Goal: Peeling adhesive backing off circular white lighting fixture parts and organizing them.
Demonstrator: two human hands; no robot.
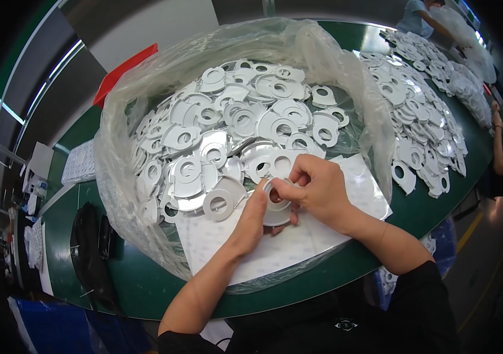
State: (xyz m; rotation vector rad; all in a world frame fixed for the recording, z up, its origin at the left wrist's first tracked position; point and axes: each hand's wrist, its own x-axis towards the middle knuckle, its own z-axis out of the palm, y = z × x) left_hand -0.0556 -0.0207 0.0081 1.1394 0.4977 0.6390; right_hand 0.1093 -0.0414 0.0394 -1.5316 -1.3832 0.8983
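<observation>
A red tray [123, 72] and black pouch [89, 251] sit on the green table [145, 283].

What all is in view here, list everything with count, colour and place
Disc with centre hole: one, silvery white, held between both hands.
Loose discs: too many to count, white, heaped in the bag.
Plastic bag: one, clear, table centre.
Sheet: one, white, under the hands.
Spread discs: many, white, right of the bag.
Table: one, green.
Red tray: one, behind the bag.
Black pouches: left table edge.
Co-workers: far right.
Left hand: gripping the disc.
Right hand: pinching the disc.
</observation>
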